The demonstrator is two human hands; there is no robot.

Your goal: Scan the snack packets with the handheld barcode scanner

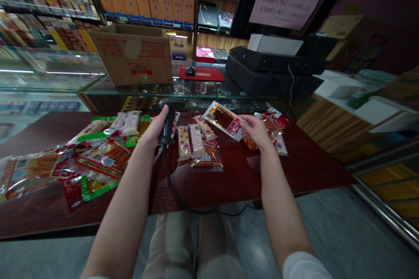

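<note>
My left hand is wrapped round the handle of a black corded barcode scanner, held upright over the dark red table. In my right hand a flat snack packet, clear with a dark brown filling and a red label, is pinched by its right end and tilted. Between the hands lie several wrapped nougat-like bars and a packet of reddish snack sticks. More snack packets lie just beyond and beneath my right hand, partly hidden by it.
Many snack packets are heaped on the table's left side. Behind stands a glass counter with an open cardboard box, a mouse on a red mat, and a black machine. The scanner's cable hangs along the table's front edge.
</note>
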